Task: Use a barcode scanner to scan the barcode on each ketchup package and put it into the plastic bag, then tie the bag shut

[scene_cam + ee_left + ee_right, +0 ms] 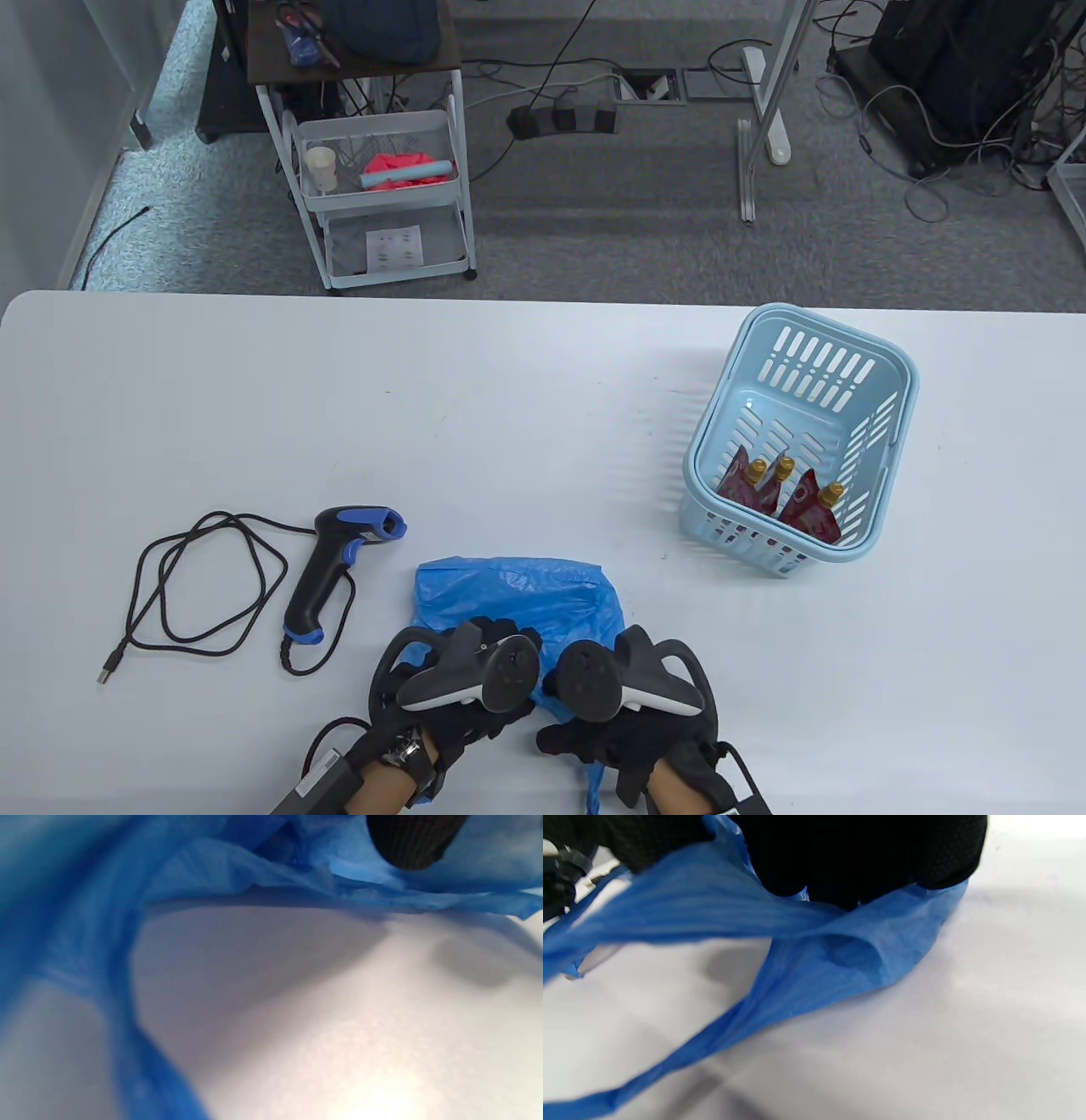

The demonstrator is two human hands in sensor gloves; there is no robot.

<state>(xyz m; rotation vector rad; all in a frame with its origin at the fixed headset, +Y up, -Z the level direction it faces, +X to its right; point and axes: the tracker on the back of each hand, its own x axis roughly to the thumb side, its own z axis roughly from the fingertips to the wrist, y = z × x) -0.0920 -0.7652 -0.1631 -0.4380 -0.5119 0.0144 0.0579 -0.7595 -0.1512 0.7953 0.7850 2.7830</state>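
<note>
A blue plastic bag [517, 594] lies flat on the white table [424, 407] near the front edge. Both gloved hands work at its near end: my left hand [462, 671] and my right hand [607, 705] each hold the thin blue film. In the right wrist view the black fingers [865, 857] pinch a fold of the bag [814, 955]. The left wrist view shows the bag [237, 870] close up with one dark fingertip [413, 840] on it. The black and blue barcode scanner [335, 564] lies to the left. Red ketchup packages [785, 501] with gold caps sit in the light blue basket [721, 424].
The scanner's black cable [195, 586] loops across the table's left part. Beyond the far edge stand a white trolley [382, 187] and cables on the grey floor.
</note>
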